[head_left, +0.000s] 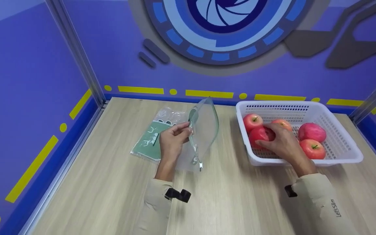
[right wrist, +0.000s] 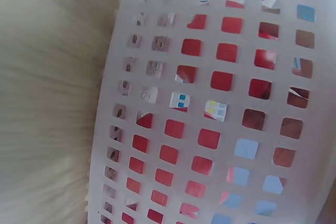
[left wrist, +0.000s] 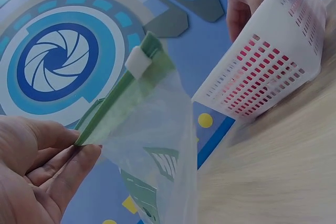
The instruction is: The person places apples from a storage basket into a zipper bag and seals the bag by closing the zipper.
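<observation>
My left hand [head_left: 171,143] pinches the green zip edge of a clear zip bag [head_left: 206,125] between thumb and fingers. The bag hangs upright with its mouth parted, and a white slider [left wrist: 138,62] shows on the zip in the left wrist view. Inside the white basket [head_left: 341,161], my right hand [head_left: 284,142] grips a red apple [head_left: 257,137] at the left end, thumb on the near side. Around it lie several other apples, among them a pinkish one [head_left: 312,132]. In the right wrist view the perforated basket wall [right wrist: 239,90] hides the hand.
A flat pack of clear-and-green bags [head_left: 147,140] lies on the wooden table [head_left: 220,202], left of and partly behind my left hand. Blue-purple printed panels [head_left: 116,49] close off the back and sides of the table.
</observation>
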Action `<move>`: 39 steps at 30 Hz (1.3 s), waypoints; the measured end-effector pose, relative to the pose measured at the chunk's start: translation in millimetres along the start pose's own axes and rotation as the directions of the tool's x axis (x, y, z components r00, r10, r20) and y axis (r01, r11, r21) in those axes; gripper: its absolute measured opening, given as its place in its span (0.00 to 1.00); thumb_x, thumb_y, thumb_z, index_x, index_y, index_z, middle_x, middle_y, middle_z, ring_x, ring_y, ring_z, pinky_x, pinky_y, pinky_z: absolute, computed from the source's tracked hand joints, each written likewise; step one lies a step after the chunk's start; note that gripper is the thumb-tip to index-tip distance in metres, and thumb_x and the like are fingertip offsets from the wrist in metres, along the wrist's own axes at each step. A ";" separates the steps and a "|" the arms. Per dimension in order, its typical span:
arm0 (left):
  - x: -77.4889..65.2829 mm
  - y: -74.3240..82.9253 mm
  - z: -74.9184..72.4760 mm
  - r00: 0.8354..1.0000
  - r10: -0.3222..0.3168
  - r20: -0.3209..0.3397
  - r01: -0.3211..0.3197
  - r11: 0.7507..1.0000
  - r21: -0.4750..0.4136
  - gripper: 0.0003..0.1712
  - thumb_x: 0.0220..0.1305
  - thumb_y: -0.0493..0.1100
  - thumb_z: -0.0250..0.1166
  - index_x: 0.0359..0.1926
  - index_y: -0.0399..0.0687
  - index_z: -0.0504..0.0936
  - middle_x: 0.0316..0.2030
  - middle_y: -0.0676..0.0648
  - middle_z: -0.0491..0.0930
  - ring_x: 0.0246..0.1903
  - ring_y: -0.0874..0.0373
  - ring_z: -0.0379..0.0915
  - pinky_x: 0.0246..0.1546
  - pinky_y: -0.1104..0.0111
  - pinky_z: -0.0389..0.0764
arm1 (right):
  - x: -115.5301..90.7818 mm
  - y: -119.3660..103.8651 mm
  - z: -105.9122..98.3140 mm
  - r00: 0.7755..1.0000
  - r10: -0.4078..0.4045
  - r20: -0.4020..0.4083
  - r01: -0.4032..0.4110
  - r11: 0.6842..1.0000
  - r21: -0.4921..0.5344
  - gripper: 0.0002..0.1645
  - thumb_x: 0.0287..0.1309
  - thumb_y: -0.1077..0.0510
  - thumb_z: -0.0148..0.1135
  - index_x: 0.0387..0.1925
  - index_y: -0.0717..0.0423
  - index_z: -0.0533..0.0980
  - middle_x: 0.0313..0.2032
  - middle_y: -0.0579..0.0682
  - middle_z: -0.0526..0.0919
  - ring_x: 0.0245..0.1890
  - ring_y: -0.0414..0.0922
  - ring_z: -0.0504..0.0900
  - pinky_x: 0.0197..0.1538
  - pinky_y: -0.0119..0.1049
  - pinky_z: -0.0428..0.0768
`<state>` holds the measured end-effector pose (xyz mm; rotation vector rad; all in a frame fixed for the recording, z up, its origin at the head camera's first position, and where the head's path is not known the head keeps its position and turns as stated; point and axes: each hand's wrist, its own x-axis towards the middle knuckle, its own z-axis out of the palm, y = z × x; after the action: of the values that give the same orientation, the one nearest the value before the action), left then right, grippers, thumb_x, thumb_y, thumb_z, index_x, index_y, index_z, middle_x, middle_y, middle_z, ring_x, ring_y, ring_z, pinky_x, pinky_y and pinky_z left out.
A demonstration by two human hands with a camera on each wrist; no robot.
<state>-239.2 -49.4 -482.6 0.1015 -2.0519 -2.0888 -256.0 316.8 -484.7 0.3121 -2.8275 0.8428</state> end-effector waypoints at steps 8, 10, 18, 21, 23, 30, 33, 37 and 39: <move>0.7 -0.7 1.5 1.000 0.019 -0.006 -0.019 1.000 -0.017 0.10 0.70 0.35 0.72 0.50 0.42 0.92 0.42 0.44 0.90 0.41 0.51 0.89 0.43 0.64 0.89 | -7.0 -11.6 0.5 0.986 0.008 -0.168 0.008 0.995 0.096 0.42 0.56 0.54 0.83 0.69 0.62 0.75 0.62 0.65 0.78 0.62 0.62 0.75 0.63 0.66 0.76; 0.4 -0.8 1.7 1.000 0.021 -0.001 -0.021 1.000 -0.014 0.10 0.70 0.35 0.72 0.50 0.42 0.92 0.42 0.44 0.90 0.41 0.51 0.89 0.43 0.64 0.89 | -8.5 -15.8 1.2 0.982 0.017 -0.191 0.003 0.994 0.106 0.44 0.57 0.53 0.83 0.70 0.61 0.74 0.64 0.65 0.77 0.64 0.63 0.74 0.65 0.67 0.75; -1.8 -0.6 2.2 1.000 0.018 0.017 -0.018 1.000 -0.009 0.11 0.70 0.36 0.72 0.52 0.42 0.91 0.43 0.45 0.90 0.42 0.51 0.89 0.44 0.64 0.89 | -13.0 -28.0 3.0 0.964 0.016 -0.267 0.023 0.990 0.142 0.45 0.56 0.53 0.83 0.72 0.62 0.73 0.65 0.66 0.77 0.65 0.65 0.75 0.65 0.68 0.74; -2.2 -1.3 2.4 1.000 0.015 0.019 -0.015 1.000 -0.008 0.11 0.71 0.36 0.72 0.52 0.43 0.91 0.44 0.45 0.90 0.43 0.51 0.89 0.45 0.64 0.89 | -13.7 -35.3 1.2 0.958 0.007 -0.286 0.042 0.986 0.162 0.45 0.57 0.52 0.83 0.72 0.60 0.73 0.66 0.65 0.77 0.66 0.64 0.75 0.66 0.68 0.74; -2.6 -1.4 2.4 1.000 0.016 0.020 -0.016 1.000 -0.006 0.11 0.71 0.37 0.71 0.52 0.43 0.91 0.44 0.45 0.90 0.43 0.51 0.89 0.45 0.64 0.89 | -13.8 -41.4 -0.3 0.954 -0.010 -0.299 0.065 0.983 0.173 0.45 0.57 0.52 0.83 0.72 0.58 0.74 0.67 0.63 0.78 0.66 0.63 0.75 0.66 0.67 0.73; -1.9 -1.1 3.7 1.000 0.019 0.023 -0.019 1.000 0.001 0.11 0.72 0.37 0.71 0.52 0.43 0.91 0.43 0.45 0.90 0.42 0.51 0.89 0.45 0.64 0.89 | -10.4 -62.5 0.0 0.936 -0.081 -0.342 0.159 0.966 0.206 0.43 0.55 0.54 0.84 0.70 0.58 0.77 0.64 0.58 0.82 0.62 0.56 0.81 0.66 0.50 0.79; -1.7 -0.6 4.0 1.000 0.010 0.023 -0.010 1.000 0.004 0.11 0.71 0.37 0.71 0.52 0.43 0.91 0.43 0.45 0.90 0.42 0.51 0.89 0.45 0.63 0.89 | -9.7 -72.2 4.2 0.934 -0.106 -0.342 0.200 0.947 0.252 0.43 0.54 0.56 0.85 0.70 0.59 0.76 0.64 0.57 0.82 0.61 0.54 0.82 0.64 0.30 0.78; -1.9 0.9 3.9 1.000 -0.003 0.014 0.003 1.000 0.001 0.10 0.71 0.37 0.71 0.51 0.43 0.92 0.43 0.45 0.90 0.42 0.51 0.89 0.45 0.63 0.89 | -10.1 -87.5 10.4 0.937 -0.136 -0.321 0.234 0.927 0.292 0.44 0.54 0.58 0.85 0.70 0.62 0.75 0.64 0.57 0.81 0.61 0.52 0.80 0.61 0.21 0.73; -2.1 1.6 3.9 1.000 -0.003 0.008 0.003 1.000 0.000 0.10 0.71 0.37 0.72 0.51 0.44 0.92 0.43 0.46 0.90 0.42 0.51 0.89 0.45 0.63 0.89 | -9.8 -95.6 13.1 0.938 -0.144 -0.315 0.241 0.924 0.298 0.45 0.53 0.58 0.85 0.71 0.61 0.75 0.64 0.57 0.80 0.61 0.52 0.81 0.61 0.21 0.74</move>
<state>-237.8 -45.1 -481.1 0.0965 -2.0574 -2.0953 -224.2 232.8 -448.0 0.4654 -2.3357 1.2108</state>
